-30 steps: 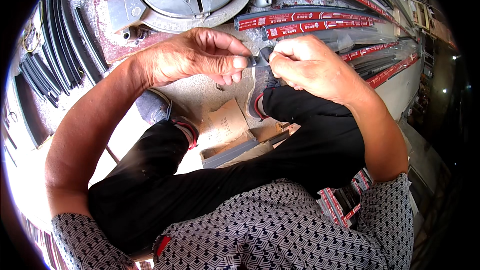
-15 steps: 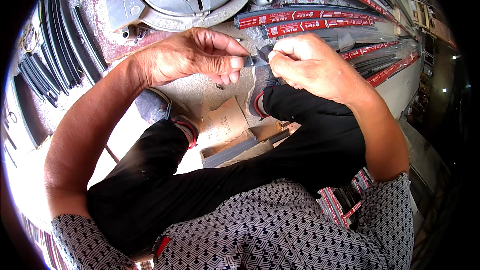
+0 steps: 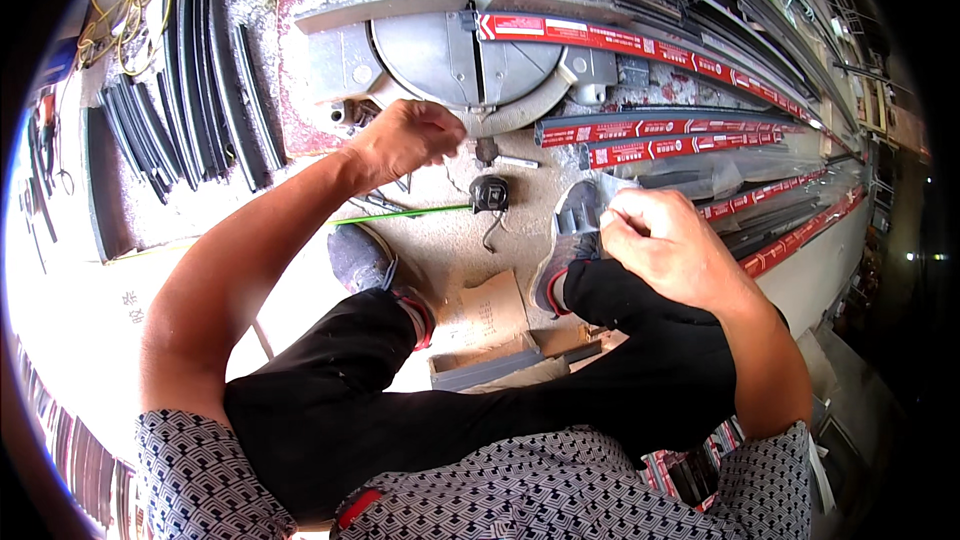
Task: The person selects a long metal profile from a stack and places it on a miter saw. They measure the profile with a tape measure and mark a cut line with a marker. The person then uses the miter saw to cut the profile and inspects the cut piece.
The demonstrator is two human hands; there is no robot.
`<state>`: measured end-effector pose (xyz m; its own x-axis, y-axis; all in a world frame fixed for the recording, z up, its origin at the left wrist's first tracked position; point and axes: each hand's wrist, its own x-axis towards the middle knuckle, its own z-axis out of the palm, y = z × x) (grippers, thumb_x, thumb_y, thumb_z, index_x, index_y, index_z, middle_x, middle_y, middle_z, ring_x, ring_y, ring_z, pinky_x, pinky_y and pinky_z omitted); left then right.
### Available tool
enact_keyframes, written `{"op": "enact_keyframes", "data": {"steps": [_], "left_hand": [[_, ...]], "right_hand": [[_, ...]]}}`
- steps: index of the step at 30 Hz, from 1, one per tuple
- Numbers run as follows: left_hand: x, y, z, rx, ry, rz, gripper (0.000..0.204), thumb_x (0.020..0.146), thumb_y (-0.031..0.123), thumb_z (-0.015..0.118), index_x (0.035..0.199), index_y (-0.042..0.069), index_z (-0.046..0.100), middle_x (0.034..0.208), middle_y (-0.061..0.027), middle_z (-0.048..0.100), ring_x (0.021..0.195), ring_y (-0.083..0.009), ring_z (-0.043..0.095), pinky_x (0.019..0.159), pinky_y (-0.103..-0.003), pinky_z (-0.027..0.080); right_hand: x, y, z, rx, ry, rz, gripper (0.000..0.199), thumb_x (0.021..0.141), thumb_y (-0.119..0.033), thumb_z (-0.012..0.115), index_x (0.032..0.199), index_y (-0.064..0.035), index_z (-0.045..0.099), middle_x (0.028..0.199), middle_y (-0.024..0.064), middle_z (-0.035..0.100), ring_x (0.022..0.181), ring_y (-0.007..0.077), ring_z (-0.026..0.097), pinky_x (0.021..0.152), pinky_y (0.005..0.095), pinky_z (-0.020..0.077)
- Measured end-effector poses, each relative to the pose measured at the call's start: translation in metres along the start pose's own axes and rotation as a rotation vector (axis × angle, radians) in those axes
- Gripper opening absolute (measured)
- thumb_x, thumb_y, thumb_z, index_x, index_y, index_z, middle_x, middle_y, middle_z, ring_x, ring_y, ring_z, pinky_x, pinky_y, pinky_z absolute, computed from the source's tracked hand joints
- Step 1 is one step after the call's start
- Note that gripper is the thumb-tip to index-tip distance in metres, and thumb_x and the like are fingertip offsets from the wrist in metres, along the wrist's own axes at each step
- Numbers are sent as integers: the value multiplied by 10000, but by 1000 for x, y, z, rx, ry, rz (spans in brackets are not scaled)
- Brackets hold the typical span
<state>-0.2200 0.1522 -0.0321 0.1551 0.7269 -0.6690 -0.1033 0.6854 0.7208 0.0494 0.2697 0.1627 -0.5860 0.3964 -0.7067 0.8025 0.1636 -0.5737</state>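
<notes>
My left hand (image 3: 410, 143) is raised over the floor just in front of the grey miter saw (image 3: 420, 60). Its fingers are curled inward, and anything inside them is hidden. Held above my right shoe, my right hand (image 3: 665, 240) is closed on a small grey profile piece (image 3: 578, 215) that juts out past its fingertips. Between the two hands, lower down, lies a black tape measure (image 3: 489, 194) with a green blade (image 3: 420, 211) drawn out to the left. A small pale stick (image 3: 517, 162) lies by it.
Long dark profiles with red labels (image 3: 660, 130) reach across the right side, one lying on the saw. Black strips (image 3: 200, 70) are bundled at the left near a tangled yellow cord (image 3: 125, 25). An opened cardboard box (image 3: 490, 310) sits between my legs, beside my shoe (image 3: 360, 258).
My hands have come apart: the left moved away from the grey piece, while the right drew down and right with it. The view shifted, bringing the tape measure and more of the saw into sight.
</notes>
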Motion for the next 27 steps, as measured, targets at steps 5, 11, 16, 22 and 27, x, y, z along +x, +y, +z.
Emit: {"op": "enact_keyframes", "data": {"steps": [5,11,16,22,27], "left_hand": [[9,4,-34,520,256,113,353,997,222,670,1282,15,664,1038,-133,741,964,-230,711,862,-361,566],[26,23,-43,878,326,194,511,1000,280,608,1489,156,526,1128,-160,723,1057,-355,697,957,-433,542],[48,32,-51,1052,373,199,592,999,248,583,1570,247,426,1224,-194,680,1107,-389,670,964,-463,542],[58,54,-44,1183,300,166,639,1017,271,546,1612,340,323,1356,-186,627,1160,-397,655,966,-482,542],[71,53,-48,1205,307,157,617,1025,268,516,1607,343,325,1352,-168,636,1136,-388,668,954,-486,542]], "right_hand": [[-4,-8,-2,3,2,2,269,952,-168,596,816,55,532,645,188,483,594,170,413,588,395,434],[-9,-5,1,43,30,-19,286,971,-175,612,809,47,530,617,158,459,592,142,379,559,384,417],[-10,-9,0,24,31,-18,254,963,-143,620,818,48,534,635,186,475,592,167,371,565,382,425],[-9,-2,0,28,39,-21,245,964,-137,620,817,42,542,653,211,493,585,213,350,565,388,422],[-9,-1,0,17,52,-37,244,966,-137,622,817,39,543,631,195,484,575,215,341,555,388,412]]}}
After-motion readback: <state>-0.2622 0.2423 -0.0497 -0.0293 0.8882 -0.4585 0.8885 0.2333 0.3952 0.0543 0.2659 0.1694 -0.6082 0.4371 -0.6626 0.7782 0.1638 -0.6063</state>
